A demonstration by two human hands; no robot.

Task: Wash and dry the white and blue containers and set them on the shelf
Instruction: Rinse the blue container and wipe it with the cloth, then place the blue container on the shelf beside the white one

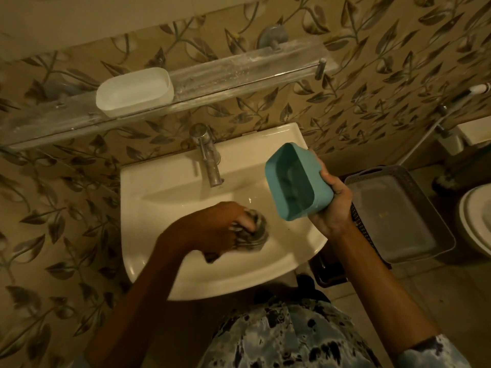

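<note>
Your right hand (332,205) grips blue container (297,183) right of sink (159,187) | left hand (225,227) fingers clench cloth (255,229) in sink | white container (134,91) on shelf (239,73) above sink

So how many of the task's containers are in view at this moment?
2. The white container sits on the glass shelf above the sink; the blue container is held in the right hand, tilted beside the tap. None seems hidden.

The white container (134,92) sits on the shelf (239,70) above the sink (164,192), the tap (208,155) at its back, the cloth (253,231) in the basin, the basket (398,216) to its right.
</note>
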